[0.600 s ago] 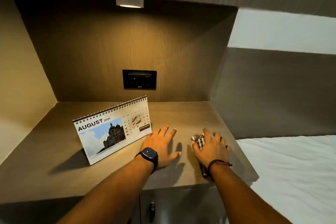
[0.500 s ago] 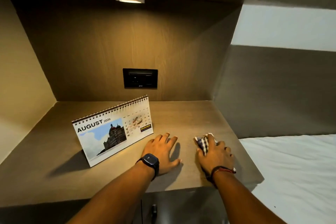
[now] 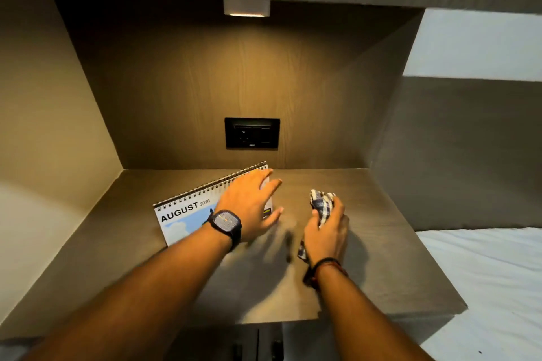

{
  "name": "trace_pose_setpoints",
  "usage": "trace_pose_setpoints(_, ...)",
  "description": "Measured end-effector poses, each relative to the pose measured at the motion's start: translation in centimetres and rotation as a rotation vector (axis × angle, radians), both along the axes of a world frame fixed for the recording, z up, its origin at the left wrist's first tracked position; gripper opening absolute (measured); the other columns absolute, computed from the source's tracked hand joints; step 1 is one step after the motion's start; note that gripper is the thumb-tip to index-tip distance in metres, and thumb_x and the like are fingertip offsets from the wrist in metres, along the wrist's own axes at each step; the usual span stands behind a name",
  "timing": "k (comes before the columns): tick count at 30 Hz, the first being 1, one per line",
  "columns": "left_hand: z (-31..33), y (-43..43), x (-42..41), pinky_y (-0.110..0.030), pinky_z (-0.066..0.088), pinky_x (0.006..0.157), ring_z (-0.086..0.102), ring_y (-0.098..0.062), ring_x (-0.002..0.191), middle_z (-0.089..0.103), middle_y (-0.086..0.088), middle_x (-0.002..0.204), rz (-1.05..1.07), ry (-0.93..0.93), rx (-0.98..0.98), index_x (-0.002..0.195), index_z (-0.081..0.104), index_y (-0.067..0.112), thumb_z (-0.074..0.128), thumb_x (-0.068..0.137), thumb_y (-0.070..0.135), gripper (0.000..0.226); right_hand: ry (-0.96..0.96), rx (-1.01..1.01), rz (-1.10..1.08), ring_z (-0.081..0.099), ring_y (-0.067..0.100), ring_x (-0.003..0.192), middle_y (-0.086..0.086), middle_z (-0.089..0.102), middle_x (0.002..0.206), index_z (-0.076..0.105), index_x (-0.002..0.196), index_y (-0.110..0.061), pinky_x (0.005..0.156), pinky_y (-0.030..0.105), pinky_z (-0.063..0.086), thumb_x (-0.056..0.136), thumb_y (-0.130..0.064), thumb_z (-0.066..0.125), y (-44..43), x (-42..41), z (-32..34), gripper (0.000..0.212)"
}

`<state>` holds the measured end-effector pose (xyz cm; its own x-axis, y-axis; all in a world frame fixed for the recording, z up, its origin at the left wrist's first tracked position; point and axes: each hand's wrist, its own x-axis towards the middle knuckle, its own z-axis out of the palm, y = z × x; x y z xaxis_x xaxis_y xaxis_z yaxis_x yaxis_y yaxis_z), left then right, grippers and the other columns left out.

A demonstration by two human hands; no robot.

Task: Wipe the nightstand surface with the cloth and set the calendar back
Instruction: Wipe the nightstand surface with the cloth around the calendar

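A spiral-bound desk calendar (image 3: 181, 214) showing AUGUST stands on the left half of the brown nightstand top (image 3: 381, 258). My left hand (image 3: 249, 205), with a dark watch on the wrist, is spread in front of the calendar's right end, fingers near its top edge and thumb near its lower corner. I cannot tell whether it grips the calendar. My right hand (image 3: 325, 234) is closed on a bunched blue-and-white checked cloth (image 3: 321, 202) over the right half of the top. The calendar's picture and date grid are mostly hidden by my left hand.
Wooden walls enclose the nightstand at the back and both sides, with a black socket panel (image 3: 252, 133) on the back wall and a small lamp (image 3: 246, 7) under the overhead cabinet. A white bed (image 3: 492, 287) lies to the right. Cabinet doors (image 3: 258, 346) sit below the front edge.
My left hand has lifted off the surface and moved forward and left onto the calendar's right end. My right hand has bunched the cloth up and shifted forward.
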<state>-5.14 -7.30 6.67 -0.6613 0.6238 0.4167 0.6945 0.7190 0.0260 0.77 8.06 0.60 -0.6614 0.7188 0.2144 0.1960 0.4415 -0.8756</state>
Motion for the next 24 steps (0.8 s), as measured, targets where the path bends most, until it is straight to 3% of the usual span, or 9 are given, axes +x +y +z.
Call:
trace_pose_setpoints(2, 2.7, -1.5, -1.6, -0.045, 0.044, 0.093, 0.048, -0.034, 0.117, 0.051, -0.017, 0.132, 0.006, 0.079, 0.009, 0.127, 0.051, 0.012, 0.056, 0.083, 0.043, 0.054, 0.059, -0.074, 0.036, 0.056, 0.038, 0.103, 0.020, 0.051, 0.123, 0.038, 0.136, -0.025, 0.074, 0.029, 0.036, 0.088, -0.018, 0.056, -2.8, -1.3, 1.0, 0.052)
trace_pose_setpoints(5, 5.1, -2.7, -3.5, -0.046, 0.043, 0.092, 0.047, -0.032, 0.117, 0.051, -0.014, 0.132, 0.062, 0.103, -0.023, 0.130, 0.048, 0.014, 0.049, 0.087, 0.044, 0.052, 0.076, -0.131, 0.105, 0.058, 0.035, 0.100, 0.018, 0.046, 0.128, 0.036, 0.136, -0.029, 0.072, 0.030, 0.045, 0.089, -0.020, 0.055, -6.4, -2.9, 1.7, 0.052)
trace_pose_setpoints(9, 5.3, -3.2, -5.2, -0.044, 0.043, 0.092, 0.045, -0.029, 0.118, 0.048, -0.009, 0.135, 0.163, -0.042, -0.171, 0.136, 0.039, 0.021, 0.034, 0.093, 0.050, 0.052, 0.091, -0.177, 0.142, 0.058, 0.036, 0.101, 0.016, 0.037, 0.134, 0.034, 0.138, -0.029, 0.080, 0.044, 0.055, 0.090, -0.020, 0.055, -9.9, -4.3, 1.3, 0.054)
trace_pose_setpoints(14, 3.2, -4.2, -5.9, -0.044, 0.037, 0.101, 0.039, -0.027, 0.125, 0.043, -0.007, 0.141, 0.104, -0.204, -0.190, 0.138, 0.037, 0.023, 0.026, 0.097, 0.044, 0.047, 0.144, -0.274, 0.079, 0.056, 0.037, 0.104, 0.017, 0.034, 0.132, 0.035, 0.139, -0.024, 0.085, 0.044, 0.053, 0.092, -0.021, 0.052, -12.7, -5.1, 0.8, 0.049)
trace_pose_setpoints(18, 2.3, -4.3, -6.3, -0.043, 0.021, 0.112, 0.022, -0.027, 0.137, 0.028, -0.007, 0.152, 0.096, -0.096, -0.224, 0.141, 0.032, 0.023, 0.025, 0.095, 0.048, 0.053, 0.124, -0.274, 0.142, 0.051, 0.039, 0.117, 0.020, 0.032, 0.138, 0.031, 0.141, -0.019, 0.095, 0.051, 0.048, 0.093, -0.017, 0.050, -15.0, -4.3, -0.3, 0.052)
trace_pose_setpoints(24, 2.0, -4.3, -6.2, -0.044, 0.012, 0.113, 0.011, -0.026, 0.141, 0.017, -0.003, 0.156, 0.118, -0.033, -0.242, 0.139, 0.032, 0.029, 0.020, 0.093, 0.052, 0.053, 0.059, -0.345, 0.041, 0.056, 0.043, 0.105, 0.025, 0.039, 0.129, 0.035, 0.137, -0.018, 0.087, 0.044, 0.050, 0.093, -0.009, 0.047, -13.9, -4.9, 0.2, 0.047)
